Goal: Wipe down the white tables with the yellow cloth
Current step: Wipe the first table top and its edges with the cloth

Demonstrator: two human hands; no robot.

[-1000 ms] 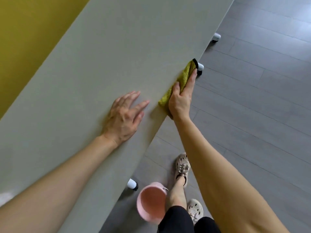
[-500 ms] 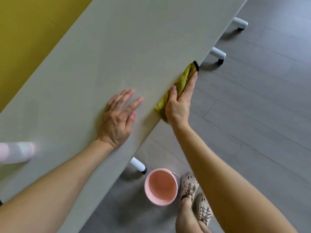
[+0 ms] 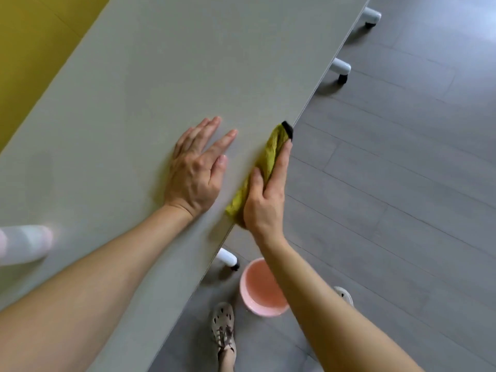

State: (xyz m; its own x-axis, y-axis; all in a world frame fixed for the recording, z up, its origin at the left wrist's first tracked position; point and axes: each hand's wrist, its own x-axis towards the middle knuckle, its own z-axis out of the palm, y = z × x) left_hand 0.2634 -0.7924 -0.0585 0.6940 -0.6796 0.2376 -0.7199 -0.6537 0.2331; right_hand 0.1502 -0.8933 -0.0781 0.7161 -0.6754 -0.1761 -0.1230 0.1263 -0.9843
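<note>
Your right hand has slid the cloth further along the counter edge, pinching it over the rim while your left hand lies flat and open, so a loose fold could slip off toward the bucket.

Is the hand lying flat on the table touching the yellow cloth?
Apart. The head view shows bare table between the left hand and the yellow cloth, which the right hand holds at the table edge.
</note>
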